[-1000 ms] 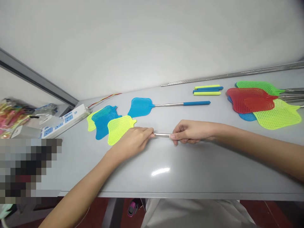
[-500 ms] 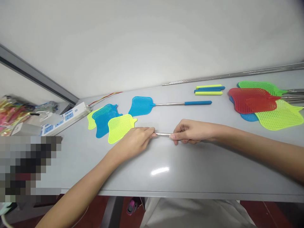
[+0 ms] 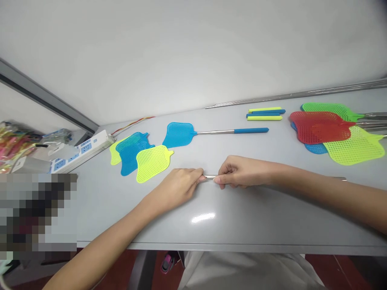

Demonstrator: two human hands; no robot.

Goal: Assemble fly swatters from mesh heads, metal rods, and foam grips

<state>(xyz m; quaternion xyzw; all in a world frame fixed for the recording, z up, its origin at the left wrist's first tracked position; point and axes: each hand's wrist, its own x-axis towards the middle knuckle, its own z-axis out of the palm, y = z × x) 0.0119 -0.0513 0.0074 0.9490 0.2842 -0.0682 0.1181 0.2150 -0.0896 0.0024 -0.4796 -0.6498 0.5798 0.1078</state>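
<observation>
A thin silver metal rod [image 3: 210,177] lies low over the grey table [image 3: 211,225], held between both hands. My left hand [image 3: 181,185] pinches its left end with closed fingers. My right hand [image 3: 238,172] grips it further right, fingers curled round it. Most of the rod is hidden under my right hand and forearm; its far end [image 3: 340,178] shows beyond my arm. Just left of my left hand lies a yellow-green swatter head [image 3: 152,162].
A pile of blue and yellow swatter heads [image 3: 130,151] lies at the left. A finished blue swatter [image 3: 211,132] lies behind my hands. Loose grip sleeves [image 3: 264,113], a heap of swatters [image 3: 332,131] and long rods [image 3: 302,94] are at the right. A power strip [image 3: 81,153] sits far left.
My hands have drawn closer together along the rod, so less bare metal shows between them. The rod's right end now shows beyond my right forearm.
</observation>
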